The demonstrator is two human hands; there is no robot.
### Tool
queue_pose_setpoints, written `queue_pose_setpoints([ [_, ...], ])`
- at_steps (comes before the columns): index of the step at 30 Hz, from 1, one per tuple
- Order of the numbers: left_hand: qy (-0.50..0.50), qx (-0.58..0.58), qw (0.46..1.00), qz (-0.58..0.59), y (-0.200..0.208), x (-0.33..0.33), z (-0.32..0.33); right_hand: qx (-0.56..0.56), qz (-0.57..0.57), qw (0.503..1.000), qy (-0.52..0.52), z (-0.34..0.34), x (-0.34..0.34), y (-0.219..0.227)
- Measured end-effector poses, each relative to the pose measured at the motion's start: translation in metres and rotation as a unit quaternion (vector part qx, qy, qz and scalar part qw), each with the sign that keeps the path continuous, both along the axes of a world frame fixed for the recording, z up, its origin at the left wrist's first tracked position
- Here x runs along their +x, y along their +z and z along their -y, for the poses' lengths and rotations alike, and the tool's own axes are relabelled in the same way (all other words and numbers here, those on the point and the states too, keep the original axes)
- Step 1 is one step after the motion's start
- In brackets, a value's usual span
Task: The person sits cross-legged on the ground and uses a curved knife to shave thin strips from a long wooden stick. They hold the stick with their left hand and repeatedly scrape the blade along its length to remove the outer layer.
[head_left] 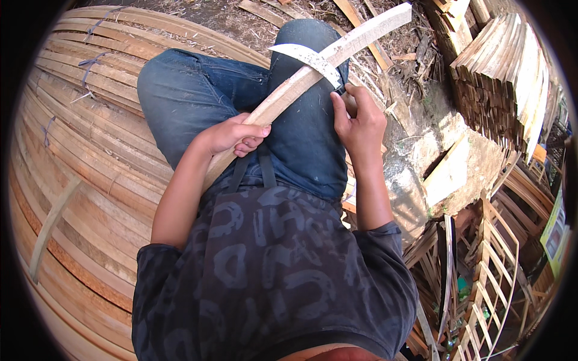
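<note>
My left hand [235,136] is closed around a long wooden batten [288,89], which slants from my waist up past my right knee. Across the batten lies a flat, speckled white strip [304,55] that looks curved; I cannot tell whether it is a blade or a ruler. My right hand [361,117] has its thumb and fingers closed at the strip's lower right end, over my right leg. A small dark part shows by the thumb, mostly hidden by the fingers.
Long stacked wooden strips [90,150] with blue ties fill the left. At the upper right stands a pile of short boards [503,78]. Wood scraps and shavings [415,69] litter the ground ahead. A slatted wooden frame [490,283] leans at the lower right.
</note>
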State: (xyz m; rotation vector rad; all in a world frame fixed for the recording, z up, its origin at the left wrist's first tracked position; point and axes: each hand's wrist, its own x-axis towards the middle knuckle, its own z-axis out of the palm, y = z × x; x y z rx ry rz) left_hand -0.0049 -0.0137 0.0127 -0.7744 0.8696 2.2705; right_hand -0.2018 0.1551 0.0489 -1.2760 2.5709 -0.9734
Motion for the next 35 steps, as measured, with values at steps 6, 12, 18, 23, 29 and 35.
queue_pose_setpoints([
  [6, -0.005, -0.011, 1.000, -0.005, 0.002, -0.003, 0.000, -0.042, 0.033, 0.998, -0.032, -0.002, 0.016, -0.007],
  [12, 0.004, 0.005, 1.000, 0.005, 0.003, -0.001, 0.001, -0.071, 0.043, 0.995, -0.046, -0.002, 0.010, 0.022],
  [18, -0.002, -0.006, 1.000, 0.009, 0.003, -0.003, 0.001, 0.008, -0.016, 0.999, -0.041, -0.001, -0.013, -0.012],
  [23, -0.008, -0.005, 1.000, -0.001, 0.006, -0.004, 0.001, -0.008, -0.005, 0.999, -0.044, -0.001, 0.003, -0.014],
  [29, 0.003, -0.006, 1.000, 0.005, 0.004, -0.004, -0.002, -0.010, -0.039, 0.998, -0.049, -0.001, -0.010, -0.013],
  [35, -0.001, -0.008, 1.000, 0.010, 0.005, -0.001, -0.002, 0.014, -0.040, 0.998, -0.041, -0.003, -0.017, -0.006],
])
